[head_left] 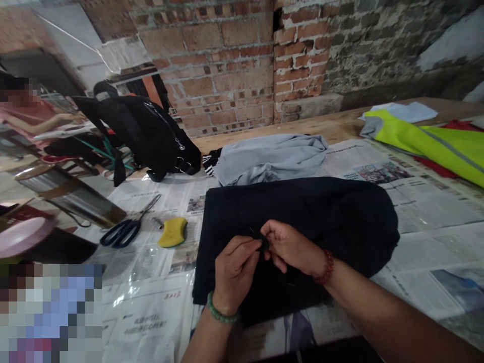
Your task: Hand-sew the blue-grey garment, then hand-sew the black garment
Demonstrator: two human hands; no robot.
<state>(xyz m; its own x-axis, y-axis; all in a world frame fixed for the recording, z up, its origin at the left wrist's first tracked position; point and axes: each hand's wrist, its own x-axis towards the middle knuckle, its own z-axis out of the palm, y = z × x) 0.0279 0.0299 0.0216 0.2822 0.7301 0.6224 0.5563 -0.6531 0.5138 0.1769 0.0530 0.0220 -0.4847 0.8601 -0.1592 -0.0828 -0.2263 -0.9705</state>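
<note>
behind the dark folded cloth [340, 217], well apart from it, stands a brick wall [227, 45]. beneath the cloth, newspaper sheets [446, 212] spread over the table. cloth lies flat, squared at its left end, rounded at its right. far off, beyond its left end, a person [30, 121] sits. behind its left end, a black backpack [143, 136] leans over; to its right and behind, a yellow-green garment [427, 141] with grey banding. just behind the cloth, a pale grey garment [272, 154], crumpled. well left of the cloth, a metal flask [71, 194], looking tilted. over the cloth's middle, both hands meet: left hand [236, 267] and right hand [293, 247] each pinch a small dark piece [264, 245] between thumb and fingers, right-hand lower fingers loosely curled. cannot tell whether the piece belongs to the cloth. left of the cloth, dark-handled scissors [124, 229]; between scissors and cloth, a yellow sponge [173, 232].
</note>
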